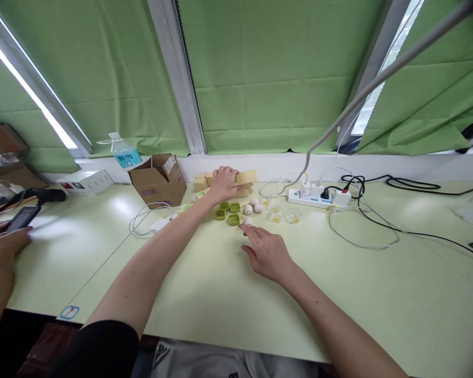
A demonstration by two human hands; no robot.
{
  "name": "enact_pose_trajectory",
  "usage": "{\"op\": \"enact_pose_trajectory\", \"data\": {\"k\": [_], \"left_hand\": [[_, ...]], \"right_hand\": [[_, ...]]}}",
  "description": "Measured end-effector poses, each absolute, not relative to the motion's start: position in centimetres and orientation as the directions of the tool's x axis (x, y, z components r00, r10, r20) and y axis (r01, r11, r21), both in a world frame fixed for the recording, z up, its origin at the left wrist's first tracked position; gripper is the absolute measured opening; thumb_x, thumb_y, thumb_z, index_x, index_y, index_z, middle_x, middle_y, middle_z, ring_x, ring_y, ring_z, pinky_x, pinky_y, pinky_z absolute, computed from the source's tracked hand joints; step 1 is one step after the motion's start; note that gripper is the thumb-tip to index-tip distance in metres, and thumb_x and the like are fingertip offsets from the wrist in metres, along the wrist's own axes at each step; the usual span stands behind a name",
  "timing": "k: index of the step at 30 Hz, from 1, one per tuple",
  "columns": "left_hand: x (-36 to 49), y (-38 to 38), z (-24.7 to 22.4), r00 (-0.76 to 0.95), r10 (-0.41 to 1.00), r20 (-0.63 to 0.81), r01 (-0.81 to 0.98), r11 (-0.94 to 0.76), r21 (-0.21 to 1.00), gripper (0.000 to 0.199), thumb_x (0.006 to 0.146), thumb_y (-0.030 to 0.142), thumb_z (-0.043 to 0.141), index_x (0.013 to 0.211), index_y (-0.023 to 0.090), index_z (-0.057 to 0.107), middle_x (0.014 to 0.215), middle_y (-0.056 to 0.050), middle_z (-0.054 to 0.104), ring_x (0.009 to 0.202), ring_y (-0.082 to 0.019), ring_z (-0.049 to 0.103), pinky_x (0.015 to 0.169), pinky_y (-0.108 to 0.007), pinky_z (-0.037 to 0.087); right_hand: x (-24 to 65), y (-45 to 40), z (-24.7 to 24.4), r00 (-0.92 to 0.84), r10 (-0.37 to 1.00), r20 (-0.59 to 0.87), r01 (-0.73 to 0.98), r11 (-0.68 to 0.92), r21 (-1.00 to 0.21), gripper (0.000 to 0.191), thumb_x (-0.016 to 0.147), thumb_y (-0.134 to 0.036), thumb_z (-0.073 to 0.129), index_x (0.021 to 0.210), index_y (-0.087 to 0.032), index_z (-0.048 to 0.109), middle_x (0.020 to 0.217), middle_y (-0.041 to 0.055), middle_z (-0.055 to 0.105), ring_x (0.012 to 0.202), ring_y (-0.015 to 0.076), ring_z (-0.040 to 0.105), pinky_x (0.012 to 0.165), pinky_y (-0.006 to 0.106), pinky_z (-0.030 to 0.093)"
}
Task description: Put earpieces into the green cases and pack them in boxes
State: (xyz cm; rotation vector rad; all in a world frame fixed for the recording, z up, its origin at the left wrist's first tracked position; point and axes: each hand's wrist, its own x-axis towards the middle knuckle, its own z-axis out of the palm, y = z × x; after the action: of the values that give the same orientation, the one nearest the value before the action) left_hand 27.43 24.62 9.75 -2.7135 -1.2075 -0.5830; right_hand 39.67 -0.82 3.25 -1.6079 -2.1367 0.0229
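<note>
My left hand (pixel 224 184) reaches to the back of the table, its fingers curled at a small cardboard box with a raised flap (pixel 247 178). More small boxes (pixel 200 182) stand just left of it. Below that hand lie several green square cups (pixel 234 219). Several pale pink, rounded pieces (pixel 248 209) are grouped right of the cups, and clear containers with yellow spots (pixel 276 216) lie further right. My right hand (pixel 266 251) hovers or rests in front of the nearest pink piece, fingers apart, index finger extended toward it, nothing in its grasp.
An open brown carton (pixel 160 181), a water bottle (pixel 124 152) and a white charger with cable (pixel 160 224) are at the left. A power strip (pixel 309 198) with tangled cables lies right. Another person's hands (pixel 8 244) hold a phone at the far left.
</note>
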Motion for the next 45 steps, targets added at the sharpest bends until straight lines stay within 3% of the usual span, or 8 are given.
{"op": "enact_pose_trajectory", "data": {"k": [4, 10, 14, 18, 24, 29, 38, 45], "left_hand": [[26.1, 19.0, 9.9, 0.426, 0.601, 0.676, 0.49, -0.782, 0.386, 0.049, 0.096, 0.037, 0.071, 0.139, 0.019, 0.056, 0.139, -0.016, 0.066, 0.13, -0.032, 0.06, 0.113, -0.049, 0.045], [23.3, 9.3, 6.7, 0.369, 0.851, 0.373, 0.157, -0.453, 0.877, 0.054, 0.097, 0.059, 0.07, 0.132, 0.021, 0.056, 0.11, -0.011, 0.078, 0.093, -0.024, 0.075, 0.082, -0.037, 0.058], [22.0, 6.6, 5.4, 0.299, 0.878, 0.374, 0.293, -0.457, 0.84, 0.058, 0.096, 0.057, 0.072, 0.139, 0.023, 0.055, 0.095, -0.006, 0.078, 0.076, -0.021, 0.07, 0.071, -0.033, 0.051], [21.6, 6.0, 4.4, 0.326, 0.81, 0.488, 0.372, -0.584, 0.721, 0.058, 0.099, 0.048, 0.07, 0.148, 0.024, 0.051, 0.118, -0.01, 0.076, 0.088, -0.021, 0.068, 0.077, -0.034, 0.051], [21.3, 6.0, 2.4, 0.409, 0.629, 0.662, 0.198, -0.768, 0.609, 0.049, 0.108, 0.04, 0.056, 0.152, 0.021, 0.053, 0.13, -0.013, 0.07, 0.094, -0.02, 0.063, 0.087, -0.037, 0.053], [20.7, 7.1, 2.0, 0.406, 0.505, 0.762, 0.046, -0.844, 0.535, 0.05, 0.109, 0.033, 0.054, 0.158, 0.026, 0.05, 0.148, -0.016, 0.061, 0.124, -0.027, 0.06, 0.096, -0.04, 0.053], [20.4, 7.6, 1.7, 0.506, 0.411, 0.758, -0.064, -0.859, 0.508, 0.051, 0.11, 0.036, 0.049, 0.161, 0.032, 0.053, 0.143, -0.015, 0.048, 0.139, -0.032, 0.049, 0.115, -0.053, 0.049], [20.7, 7.4, 1.7, 0.498, 0.415, 0.761, -0.023, -0.871, 0.49, 0.05, 0.107, 0.03, 0.056, 0.158, 0.029, 0.053, 0.146, -0.016, 0.051, 0.142, -0.032, 0.05, 0.12, -0.056, 0.047]], "right_hand": [[40.3, -0.2, 2.8, -0.017, 0.847, 0.531, 0.864, 0.28, -0.419, 0.038, 0.103, -0.022, 0.056, 0.141, -0.024, 0.054, 0.126, 0.0124, 0.075, 0.112, 0.0302, 0.073, 0.073, 0.038, 0.059], [40.7, -0.3, 3.2, 0.069, 0.666, 0.742, 0.66, 0.527, -0.535, 0.062, 0.098, -0.029, 0.068, 0.153, -0.032, 0.04, 0.148, 0.0168, 0.048, 0.113, 0.0292, 0.068, 0.071, 0.041, 0.065], [40.2, -0.6, 3.0, -0.13, 0.712, 0.69, 0.699, 0.56, -0.446, 0.074, 0.095, -0.028, 0.074, 0.16, -0.038, 0.041, 0.164, 0.0173, 0.025, 0.12, 0.0346, 0.063, 0.076, 0.051, 0.069], [40.3, -0.2, 2.2, -0.146, 0.748, 0.648, 0.644, 0.568, -0.512, 0.078, 0.094, -0.025, 0.075, 0.163, -0.04, 0.041, 0.171, 0.0155, 0.018, 0.12, 0.0337, 0.064, 0.091, 0.06, 0.068], [41.5, 0.5, 2.2, 0.04, 0.766, 0.641, 0.406, 0.574, -0.711, 0.062, 0.095, -0.036, 0.078, 0.152, -0.042, 0.055, 0.167, 0.0104, 0.03, 0.146, 0.0351, 0.054, 0.107, 0.056, 0.064], [41.7, 0.4, 2.4, 0.025, 0.794, 0.608, 0.252, 0.584, -0.772, 0.06, 0.094, -0.041, 0.081, 0.149, -0.041, 0.058, 0.171, 0.0094, 0.029, 0.132, 0.0311, 0.067, 0.105, 0.054, 0.065], [41.6, 0.8, 1.4, -0.006, 0.786, 0.618, 0.228, 0.603, -0.765, 0.069, 0.099, -0.035, 0.075, 0.159, -0.045, 0.042, 0.167, 0.0101, 0.038, 0.122, 0.0279, 0.074, 0.111, 0.056, 0.063], [41.5, 0.6, 1.7, -0.006, 0.758, 0.652, 0.315, 0.621, -0.718, 0.047, 0.103, -0.041, 0.069, 0.15, -0.042, 0.06, 0.169, 0.0101, 0.029, 0.13, 0.0297, 0.07, 0.108, 0.053, 0.065]]}}
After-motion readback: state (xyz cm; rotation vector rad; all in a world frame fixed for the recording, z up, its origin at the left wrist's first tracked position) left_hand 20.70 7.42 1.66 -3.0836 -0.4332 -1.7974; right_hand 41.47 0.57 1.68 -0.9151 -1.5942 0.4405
